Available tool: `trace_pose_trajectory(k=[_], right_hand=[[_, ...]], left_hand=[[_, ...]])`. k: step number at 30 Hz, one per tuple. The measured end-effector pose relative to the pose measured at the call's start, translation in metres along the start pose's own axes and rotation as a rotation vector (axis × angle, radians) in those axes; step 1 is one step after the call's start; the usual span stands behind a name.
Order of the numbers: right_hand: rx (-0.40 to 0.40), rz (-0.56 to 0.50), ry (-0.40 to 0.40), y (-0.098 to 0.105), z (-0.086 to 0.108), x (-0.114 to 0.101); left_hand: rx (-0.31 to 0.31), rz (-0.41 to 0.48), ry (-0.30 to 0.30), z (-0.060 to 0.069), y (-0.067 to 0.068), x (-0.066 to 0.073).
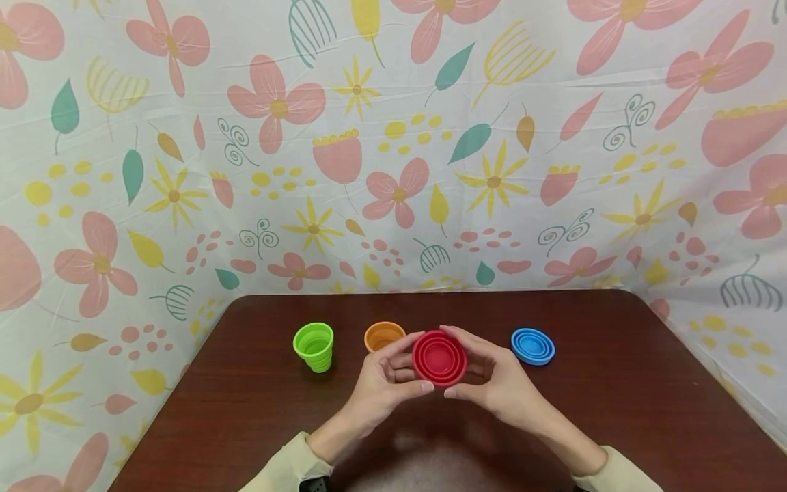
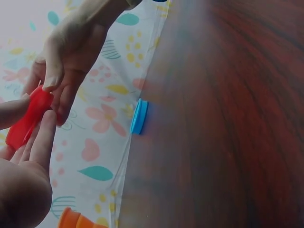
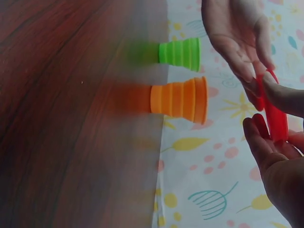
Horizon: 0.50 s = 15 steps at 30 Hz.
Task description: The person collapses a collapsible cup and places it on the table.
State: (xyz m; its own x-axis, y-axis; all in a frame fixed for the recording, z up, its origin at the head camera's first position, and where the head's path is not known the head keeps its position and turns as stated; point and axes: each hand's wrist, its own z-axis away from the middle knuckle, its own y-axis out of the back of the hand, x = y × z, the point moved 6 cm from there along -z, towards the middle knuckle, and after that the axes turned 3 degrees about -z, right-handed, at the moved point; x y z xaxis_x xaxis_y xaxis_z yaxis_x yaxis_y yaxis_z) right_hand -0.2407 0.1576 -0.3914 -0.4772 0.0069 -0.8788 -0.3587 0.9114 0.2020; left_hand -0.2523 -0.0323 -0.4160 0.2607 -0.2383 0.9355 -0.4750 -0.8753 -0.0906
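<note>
A red collapsible cup (image 1: 439, 358), folded nearly flat with its rings showing, is held above the table between both hands. My left hand (image 1: 382, 383) grips its left side, thumb at the near edge and fingers behind. On the opposite side my right hand (image 1: 501, 379) grips it the same way. In the left wrist view the red cup (image 2: 29, 118) appears edge-on, thin and slightly bent. The right wrist view also shows the cup (image 3: 276, 116) from the side, with fingers and thumbs of both hands around it.
On the dark wooden table (image 1: 246, 410), a green collapsible cup (image 1: 314, 347) stands expanded at the left. An expanded orange cup (image 1: 384, 335) stands behind my left hand, partly covered. A blue cup (image 1: 533, 346) lies folded flat at the right. Flowered cloth (image 1: 393, 137) hangs behind.
</note>
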Motion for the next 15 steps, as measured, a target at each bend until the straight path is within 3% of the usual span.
trace_pose_trajectory(k=[9,15], right_hand=[[0.013,0.052,-0.009,0.0007,0.0022,0.0041],[0.026,0.125,-0.006,0.0041,0.0034,0.0073]], left_hand=[[-0.008,-0.014,0.003,0.0007,-0.0046,-0.0057],[0.018,-0.002,0.024,0.0007,-0.0094,-0.0098]])
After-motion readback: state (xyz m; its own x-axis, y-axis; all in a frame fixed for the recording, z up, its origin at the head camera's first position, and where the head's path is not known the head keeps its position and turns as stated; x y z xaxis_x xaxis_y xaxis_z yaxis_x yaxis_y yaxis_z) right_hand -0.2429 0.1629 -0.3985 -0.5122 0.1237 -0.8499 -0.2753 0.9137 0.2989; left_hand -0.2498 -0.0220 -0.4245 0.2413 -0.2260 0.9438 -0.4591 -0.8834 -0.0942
